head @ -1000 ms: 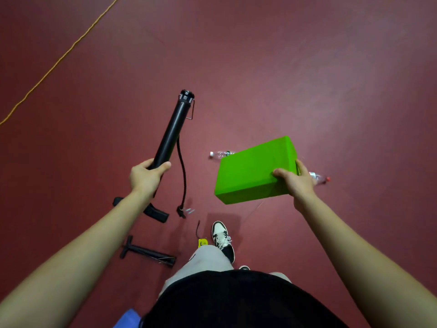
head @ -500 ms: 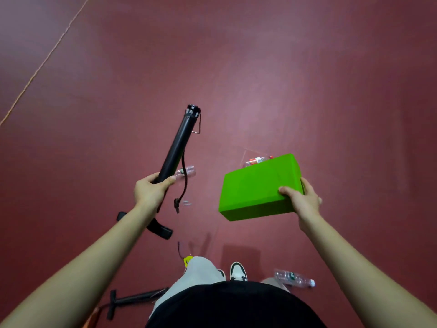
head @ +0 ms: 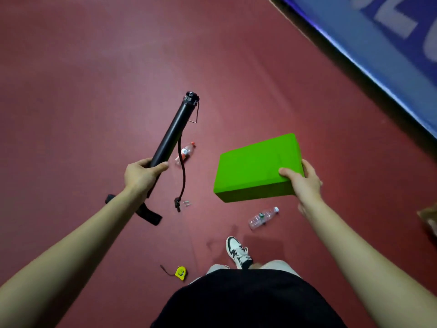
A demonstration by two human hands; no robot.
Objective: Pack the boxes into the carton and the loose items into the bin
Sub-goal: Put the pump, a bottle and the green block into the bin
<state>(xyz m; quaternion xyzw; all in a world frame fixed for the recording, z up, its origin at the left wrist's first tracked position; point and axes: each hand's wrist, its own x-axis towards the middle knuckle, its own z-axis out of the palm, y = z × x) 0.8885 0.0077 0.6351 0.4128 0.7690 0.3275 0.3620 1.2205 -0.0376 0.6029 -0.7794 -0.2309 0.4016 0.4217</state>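
Observation:
My left hand (head: 142, 175) grips a black air pump (head: 173, 132) around its barrel, held off the floor and pointing away up-right, with its hose hanging down beside it. My right hand (head: 301, 182) holds a bright green box (head: 254, 166) by its near right corner, thumb on top, also above the floor. Two clear plastic bottles lie on the red floor: the red-capped bottle (head: 185, 152) sits behind the pump hose, the white-capped bottle (head: 262, 217) below the green box. A yellow tape measure (head: 181, 272) lies near my feet.
A blue banner wall (head: 387, 55) runs diagonally across the top right. A brown cardboard edge (head: 429, 218) shows at the far right. My white and black shoe (head: 237, 253) stands on the floor below the box. Small metal bits (head: 186, 203) lie near the hose tip.
The view has swung right: the blue wall and a cardboard edge came into sight. Both hands keep their hold on pump and green box. The second pump on the floor has left the frame.

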